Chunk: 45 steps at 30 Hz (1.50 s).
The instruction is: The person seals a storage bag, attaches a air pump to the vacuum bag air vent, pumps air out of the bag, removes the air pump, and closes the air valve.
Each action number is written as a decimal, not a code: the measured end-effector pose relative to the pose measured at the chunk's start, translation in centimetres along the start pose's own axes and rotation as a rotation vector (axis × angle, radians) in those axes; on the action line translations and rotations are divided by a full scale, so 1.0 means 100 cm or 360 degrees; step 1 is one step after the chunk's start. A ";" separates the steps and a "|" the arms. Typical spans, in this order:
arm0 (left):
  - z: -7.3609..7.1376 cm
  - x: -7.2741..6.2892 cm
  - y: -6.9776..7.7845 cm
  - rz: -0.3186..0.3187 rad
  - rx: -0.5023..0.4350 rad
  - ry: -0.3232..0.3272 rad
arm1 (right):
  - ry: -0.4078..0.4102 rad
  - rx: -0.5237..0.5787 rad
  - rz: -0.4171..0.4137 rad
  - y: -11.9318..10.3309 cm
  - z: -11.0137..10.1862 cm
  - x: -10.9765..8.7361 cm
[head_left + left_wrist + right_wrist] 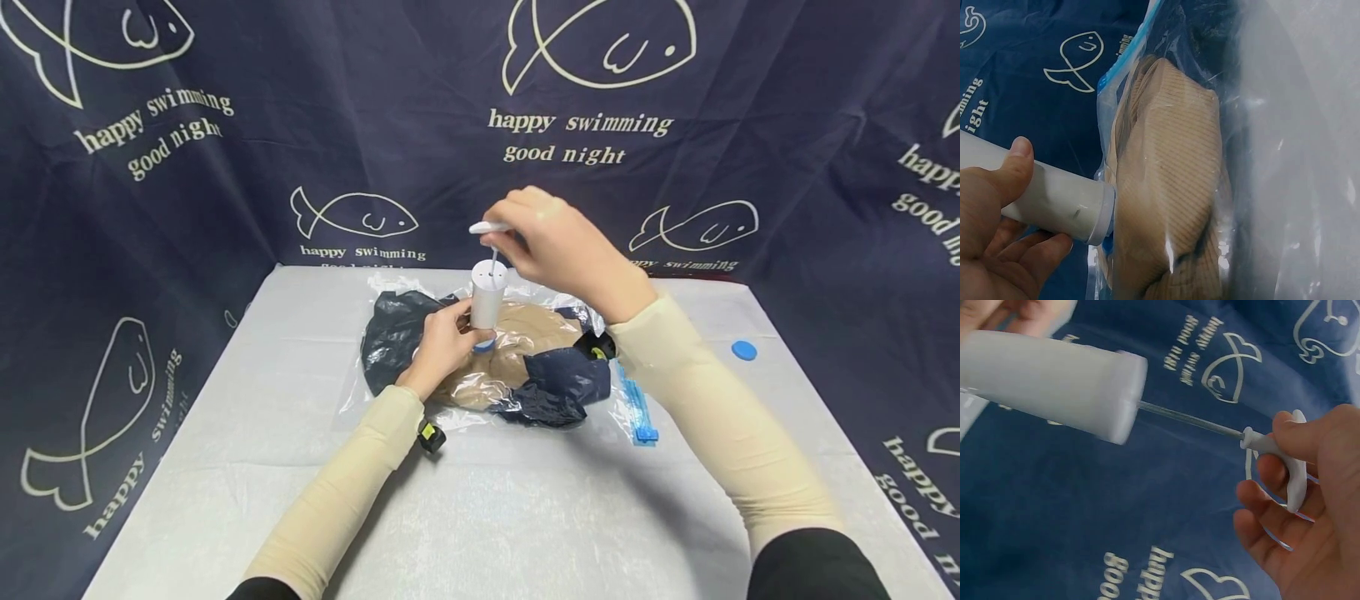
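A white hand pump (487,304) stands upright with its base at the blue valve (483,345) of a clear vacuum storage bag (390,287). My left hand (444,340) grips the lower part of the pump's barrel, thumb on one side and fingers on the other in the left wrist view. My right hand (542,237) holds the white T-shaped handle (1296,469), and a length of the thin metal rod (1191,420) shows between handle and barrel. Inside the bag lie folded beige ribbed clothing (1169,162) and dark clothing (397,329).
A round blue cap (744,350) lies on the white-covered table (225,500) at the right. The bag's blue zip strip with a slider (645,434) is at its right edge. Dark curtains (450,75) with fish drawings surround the table's back and sides.
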<state>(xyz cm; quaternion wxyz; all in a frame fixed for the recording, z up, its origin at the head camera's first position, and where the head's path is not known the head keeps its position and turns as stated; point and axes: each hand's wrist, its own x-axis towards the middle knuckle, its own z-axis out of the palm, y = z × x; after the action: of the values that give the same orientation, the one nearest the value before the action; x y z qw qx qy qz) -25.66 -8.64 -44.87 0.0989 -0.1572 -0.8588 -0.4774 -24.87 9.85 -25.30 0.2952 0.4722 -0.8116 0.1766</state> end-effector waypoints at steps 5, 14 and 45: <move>0.000 0.000 -0.001 0.0002 -0.0020 -0.0001 | -0.0111 0.0026 0.0071 0.001 0.016 -0.009; -0.001 -0.001 0.000 -0.0009 -0.0038 -0.0019 | -0.0247 0.0055 0.0144 0.004 0.031 -0.016; 0.002 -0.001 0.001 0.0029 -0.0007 0.0028 | 0.0098 -0.0121 -0.0006 -0.004 -0.015 0.004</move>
<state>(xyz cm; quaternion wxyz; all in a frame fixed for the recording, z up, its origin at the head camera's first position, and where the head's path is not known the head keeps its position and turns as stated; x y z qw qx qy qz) -25.57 -8.41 -44.95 0.1105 -0.1610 -0.8553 -0.4799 -24.19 10.30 -23.89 0.3382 0.4564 -0.8074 0.1595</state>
